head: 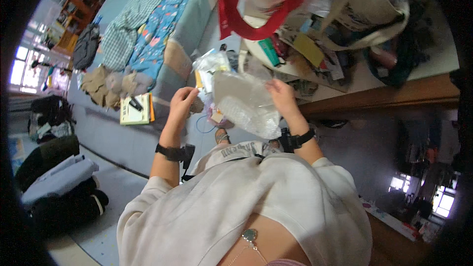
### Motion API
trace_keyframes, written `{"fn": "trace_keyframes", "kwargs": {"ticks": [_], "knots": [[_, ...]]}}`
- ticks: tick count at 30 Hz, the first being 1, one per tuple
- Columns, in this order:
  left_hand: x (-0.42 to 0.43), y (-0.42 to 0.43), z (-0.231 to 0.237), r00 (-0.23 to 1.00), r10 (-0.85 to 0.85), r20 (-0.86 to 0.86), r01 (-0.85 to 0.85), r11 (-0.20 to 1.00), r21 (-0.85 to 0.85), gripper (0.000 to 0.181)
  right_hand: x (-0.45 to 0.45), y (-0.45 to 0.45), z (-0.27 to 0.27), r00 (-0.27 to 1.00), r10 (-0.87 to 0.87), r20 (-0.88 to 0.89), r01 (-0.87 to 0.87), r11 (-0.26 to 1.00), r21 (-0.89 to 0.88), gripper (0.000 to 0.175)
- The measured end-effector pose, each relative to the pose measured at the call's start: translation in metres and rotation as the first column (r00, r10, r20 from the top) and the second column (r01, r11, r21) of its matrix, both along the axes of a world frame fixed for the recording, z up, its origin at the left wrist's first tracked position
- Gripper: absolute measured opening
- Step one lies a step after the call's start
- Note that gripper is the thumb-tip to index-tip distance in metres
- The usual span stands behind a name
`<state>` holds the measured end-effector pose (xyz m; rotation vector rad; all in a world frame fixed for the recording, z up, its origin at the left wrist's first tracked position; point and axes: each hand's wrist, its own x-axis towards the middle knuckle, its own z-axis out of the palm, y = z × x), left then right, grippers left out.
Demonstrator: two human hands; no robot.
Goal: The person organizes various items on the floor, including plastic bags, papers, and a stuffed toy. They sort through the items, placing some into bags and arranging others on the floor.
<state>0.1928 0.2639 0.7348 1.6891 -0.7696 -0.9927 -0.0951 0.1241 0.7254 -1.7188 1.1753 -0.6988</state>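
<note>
A clear plastic bag, crinkled and see-through, hangs from my right hand, whose fingers pinch its upper right edge. My left hand is raised to the left of the bag, thumb and fingers close together; whether anything thin is between them cannot be told. Behind the hands lie a silvery plastic package and other plastic wrappings, partly hidden by the bag. Lower down, near my foot, small items and a blue loop show between the hands. Both wrists wear black straps with devices.
A bed with blue patterned bedding and books stands at the left. At the upper right, a cluttered table holds canvas bags, with a red and white bag beside them. Folded clothes are at the lower left.
</note>
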Motion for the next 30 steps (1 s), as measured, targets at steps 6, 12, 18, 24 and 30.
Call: {"fn": "trace_keyframes", "kwargs": {"ticks": [6, 12, 18, 24, 30], "knots": [[0.013, 0.002, -0.019, 0.990, -0.127, -0.061, 0.128, 0.992, 0.013, 0.047, 0.028, 0.011, -0.004, 0.998, 0.004, 0.066, -0.003, 1.000, -0.025, 0.019], [0.010, 0.001, -0.022, 0.973, -0.215, -0.085, 0.221, 0.973, 0.071, 0.035, 0.064, 0.031, -0.004, 0.996, 0.087, -0.006, -0.086, 0.994, 0.060, 0.021], [0.026, 0.001, -0.045, 0.800, 0.044, -0.598, 0.017, 0.995, 0.095, 0.029, 0.069, 0.044, 0.021, 0.964, 0.076, -0.253, -0.162, 0.928, -0.337, 0.066], [0.012, -0.007, -0.055, 0.435, 0.206, -0.877, -0.221, 0.968, 0.118, 0.036, 0.058, 0.032, 0.039, 0.985, 0.116, -0.130, -0.140, 0.970, -0.198, 0.025], [-0.051, -0.034, -0.031, 0.208, 0.140, -0.968, -0.113, 0.986, 0.119, 0.039, 0.047, 0.026, 0.032, 0.924, 0.370, -0.094, -0.378, 0.921, -0.090, 0.052]]}}
